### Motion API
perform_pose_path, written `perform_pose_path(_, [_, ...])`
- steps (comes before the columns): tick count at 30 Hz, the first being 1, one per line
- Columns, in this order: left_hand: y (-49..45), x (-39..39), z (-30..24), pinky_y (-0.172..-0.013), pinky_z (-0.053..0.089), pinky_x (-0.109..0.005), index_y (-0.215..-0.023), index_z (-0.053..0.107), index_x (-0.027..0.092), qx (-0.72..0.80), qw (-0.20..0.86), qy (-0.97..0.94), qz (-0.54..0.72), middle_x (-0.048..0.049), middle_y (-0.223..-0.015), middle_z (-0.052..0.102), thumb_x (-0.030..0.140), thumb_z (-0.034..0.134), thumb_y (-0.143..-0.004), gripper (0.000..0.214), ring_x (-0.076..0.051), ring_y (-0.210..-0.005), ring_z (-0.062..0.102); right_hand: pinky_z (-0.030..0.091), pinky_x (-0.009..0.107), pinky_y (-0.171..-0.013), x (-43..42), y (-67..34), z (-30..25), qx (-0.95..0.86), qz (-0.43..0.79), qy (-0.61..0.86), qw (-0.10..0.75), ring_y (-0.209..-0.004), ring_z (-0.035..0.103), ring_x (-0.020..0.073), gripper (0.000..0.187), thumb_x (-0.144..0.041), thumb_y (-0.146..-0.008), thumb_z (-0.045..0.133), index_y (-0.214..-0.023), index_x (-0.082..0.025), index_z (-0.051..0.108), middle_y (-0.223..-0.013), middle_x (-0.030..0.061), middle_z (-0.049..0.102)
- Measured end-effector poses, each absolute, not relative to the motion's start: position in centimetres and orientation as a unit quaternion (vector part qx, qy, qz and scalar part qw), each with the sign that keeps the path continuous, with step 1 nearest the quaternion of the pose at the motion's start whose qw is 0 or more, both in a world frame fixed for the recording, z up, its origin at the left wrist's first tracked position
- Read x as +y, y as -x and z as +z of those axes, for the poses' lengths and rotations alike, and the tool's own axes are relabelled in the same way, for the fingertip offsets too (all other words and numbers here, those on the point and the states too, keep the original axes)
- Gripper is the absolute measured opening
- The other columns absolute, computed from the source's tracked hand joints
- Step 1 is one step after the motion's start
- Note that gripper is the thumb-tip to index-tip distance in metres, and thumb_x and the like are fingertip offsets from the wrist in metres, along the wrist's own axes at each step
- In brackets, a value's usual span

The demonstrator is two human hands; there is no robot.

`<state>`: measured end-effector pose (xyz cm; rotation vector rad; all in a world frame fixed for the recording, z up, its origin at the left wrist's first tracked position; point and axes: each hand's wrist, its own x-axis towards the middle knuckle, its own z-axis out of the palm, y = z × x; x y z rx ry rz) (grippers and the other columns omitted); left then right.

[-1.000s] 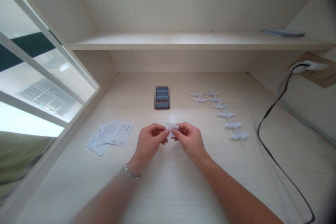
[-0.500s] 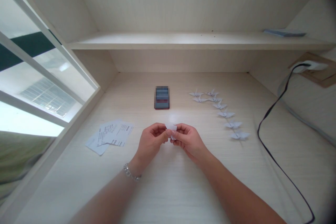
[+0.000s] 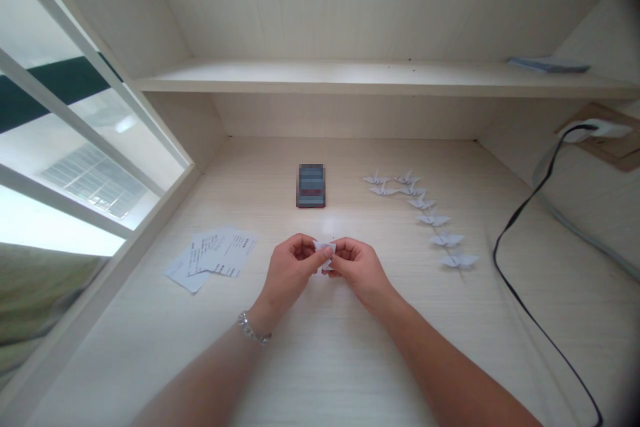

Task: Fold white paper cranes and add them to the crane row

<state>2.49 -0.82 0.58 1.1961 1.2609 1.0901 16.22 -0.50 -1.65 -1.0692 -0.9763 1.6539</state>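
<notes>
Both hands meet over the middle of the pale wooden desk [image 3: 320, 360]. My left hand [image 3: 290, 272] and my right hand [image 3: 360, 268] pinch a small folded piece of white paper [image 3: 323, 249] between thumbs and fingertips. Most of the paper is hidden by the fingers. A beaded bracelet [image 3: 254, 332] sits on my left wrist. A row of several white paper cranes [image 3: 425, 213] lies to the right of the hands. A dark phone [image 3: 311, 185] lies flat just beyond them.
A few printed paper slips [image 3: 213, 257] lie to the left. A black cable [image 3: 520, 240] runs from a wall plug [image 3: 597, 128] down the desk's right side. A shelf [image 3: 380, 77] spans above, with a flat bluish item [image 3: 547, 65] at its right end.
The hands have closed in on each other and the paper is now more folded and more hidden between the fingers. The view has shifted slightly.
</notes>
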Motion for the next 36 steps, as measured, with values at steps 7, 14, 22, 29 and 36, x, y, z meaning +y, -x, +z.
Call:
perform_pose_path(7, [-2.43, -0.78, 0.45, -0.046, 0.037, -0.02, -0.071, 0.06, 0.014, 0.526, 0.512, -0.506, 0.453, 0.002, -0.055, 0.058, 0.036, 0.07, -0.065, 0.025, -0.009, -0.049, 0.05, 0.049, 0.023, -0.054, -0.49, -16.18, -1.7, -0.396, 0.671, 0.43, 0.457, -0.057, 0.063, 0.0132, 0.03, -0.037, -0.058, 0.075, -0.076, -0.016, 0.064, -0.061, 0.0009, 0.066])
perform_pose_path(14, [-2.41, -0.81, 0.41, -0.048, 0.038, -0.02, -0.072, 0.06, 0.014, 0.52, 0.515, -0.509, 0.454, 0.0011, -0.057, 0.059, 0.033, 0.07, -0.066, 0.022, -0.009, -0.051, 0.05, 0.049, 0.023, -0.053, -0.48, -16.19, -1.62, -0.401, 0.667, 0.429, 0.458, -0.057, 0.063, 0.0134, 0.03, -0.038, -0.059, 0.075, -0.077, -0.016, 0.064, -0.061, 0.0014, 0.066])
perform_pose_path(22, [-1.59, -0.25, 0.21, -0.053, 0.042, -0.021, -0.077, 0.066, 0.012, 0.488, 0.588, -0.464, 0.448, -0.004, -0.069, 0.063, 0.028, 0.065, -0.068, 0.017, -0.011, -0.059, 0.054, 0.048, 0.024, -0.052, -0.38, -16.69, -1.67, -0.396, 0.65, 0.437, 0.48, -0.056, 0.061, 0.0125, 0.026, -0.033, -0.061, 0.074, -0.077, -0.015, 0.063, -0.066, 0.0012, 0.066])
perform_pose_path(29, [-1.64, -0.28, 0.37, -0.056, 0.043, -0.022, -0.072, 0.066, 0.013, 0.487, 0.56, -0.498, 0.448, -0.003, -0.066, 0.061, 0.03, 0.067, -0.068, 0.018, -0.011, -0.06, 0.052, 0.046, 0.023, -0.049, -0.36, -16.73, -1.24, -0.409, 0.638, 0.444, 0.478, -0.053, 0.059, 0.0122, 0.026, -0.04, -0.066, 0.069, -0.071, -0.016, 0.063, -0.063, 0.0003, 0.064])
perform_pose_path(36, [-1.62, -0.33, 0.42, -0.059, 0.043, -0.023, -0.071, 0.064, 0.013, 0.473, 0.573, -0.498, 0.448, -0.0025, -0.067, 0.062, 0.031, 0.066, -0.07, 0.017, -0.012, -0.061, 0.054, 0.045, 0.022, -0.048, -0.5, -16.71, -1.02, -0.372, 0.658, 0.433, 0.491, -0.054, 0.057, 0.0122, 0.025, -0.041, -0.07, 0.065, -0.07, -0.016, 0.064, -0.061, 0.0009, 0.06])
